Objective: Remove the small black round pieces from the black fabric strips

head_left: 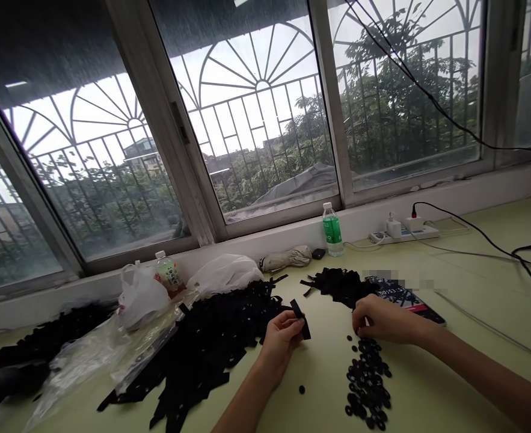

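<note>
My left hand (pixel 283 337) pinches a short black fabric strip (pixel 301 322) above the table. My right hand (pixel 380 319) is closed with its fingertips down at the far end of a pile of small black discs with holes (pixel 368 385); whatever lies between those fingers is hidden. One loose black disc (pixel 302 390) rests on the table nearer me, between my forearms. Left of my left hand spreads a large heap of black strips (pixel 215 337). A smaller heap of black strips (pixel 341 286) lies just beyond my right hand.
A phone (pixel 421 307) showing a timer lies beside my right wrist. Along the window wall stand a green-labelled bottle (pixel 332 231), a power strip (pixel 405 233) with cables, white plastic bags (pixel 224 272) and another bottle (pixel 169 273). More black material (pixel 53 337) lies far left.
</note>
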Available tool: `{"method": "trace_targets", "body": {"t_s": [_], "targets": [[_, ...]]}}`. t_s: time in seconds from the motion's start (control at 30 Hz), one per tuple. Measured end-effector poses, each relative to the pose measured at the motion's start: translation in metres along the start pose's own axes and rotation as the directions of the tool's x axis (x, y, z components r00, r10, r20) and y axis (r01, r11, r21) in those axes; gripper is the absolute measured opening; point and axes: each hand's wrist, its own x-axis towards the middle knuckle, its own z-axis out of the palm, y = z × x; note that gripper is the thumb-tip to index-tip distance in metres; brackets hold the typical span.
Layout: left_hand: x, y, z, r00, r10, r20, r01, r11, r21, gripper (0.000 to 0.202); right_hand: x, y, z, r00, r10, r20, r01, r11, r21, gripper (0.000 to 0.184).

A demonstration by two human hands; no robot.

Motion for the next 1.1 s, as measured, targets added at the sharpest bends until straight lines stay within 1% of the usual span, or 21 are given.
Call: {"method": "trace_targets", "body": {"t_s": [0.2, 0.3, 0.4, 0.5, 0.57, 0.6, 0.67, 0.8, 0.9, 1.0, 1.1], "targets": [[0.002, -0.002, -0.001, 0.999, 0.001, 0.04, -0.002, 1.0, 0.023, 0.032, 0.002, -0.001, 0.006, 0.999, 0.0, -0.045, 0.0, 1.0, 0.015, 0.016], [-0.001, 0.002, 0.002, 0.999, 0.007, 0.048, -0.008, 1.0, 0.023, 0.031, 0.002, -0.003, 0.007, 0.995, -0.001, -0.097, 0.006, 0.999, 0.046, 0.013], [-0.004, 0.003, 0.005, 0.996, -0.001, 0.086, -0.003, 0.999, 0.046, 0.03, 0.004, -0.01, 0.01, 0.989, 0.004, -0.147, 0.011, 0.995, 0.1, 0.012], [-0.005, 0.0, 0.006, 0.99, -0.006, 0.141, -0.004, 0.997, 0.076, 0.028, 0.007, -0.022, 0.015, 0.982, 0.038, -0.186, 0.005, 0.974, 0.225, 0.015], [-0.005, -0.003, 0.006, 0.984, 0.012, 0.178, -0.03, 0.995, 0.095, 0.027, 0.009, -0.033, 0.021, 0.976, 0.097, -0.193, 0.002, 0.889, 0.458, 0.015], [-0.005, -0.004, 0.005, 0.98, 0.024, 0.195, -0.047, 0.993, 0.11, 0.027, 0.009, -0.04, 0.025, 0.976, 0.114, -0.187, 0.003, 0.846, 0.533, 0.014], [-0.006, -0.005, 0.005, 0.973, 0.036, 0.229, -0.071, 0.987, 0.145, 0.025, 0.008, -0.052, 0.031, 0.974, 0.122, -0.19, 0.019, 0.794, 0.608, 0.012], [-0.011, -0.002, 0.007, 0.959, 0.025, 0.284, -0.075, 0.984, 0.163, 0.023, 0.005, -0.065, 0.041, 0.958, 0.128, -0.258, 0.06, 0.787, 0.614, 0.008], [-0.013, 0.001, 0.009, 0.955, 0.033, 0.295, -0.083, 0.984, 0.16, 0.024, 0.004, -0.063, 0.045, 0.939, 0.161, -0.304, 0.059, 0.794, 0.605, 0.011], [-0.014, 0.002, 0.011, 0.957, 0.02, 0.289, -0.075, 0.981, 0.179, 0.026, 0.004, -0.058, 0.047, 0.918, 0.212, -0.335, 0.033, 0.801, 0.598, 0.013], [-0.014, 0.001, 0.012, 0.957, 0.022, 0.288, -0.081, 0.978, 0.194, 0.024, 0.004, -0.056, 0.048, 0.917, 0.222, -0.331, 0.022, 0.801, 0.598, 0.013]]}}
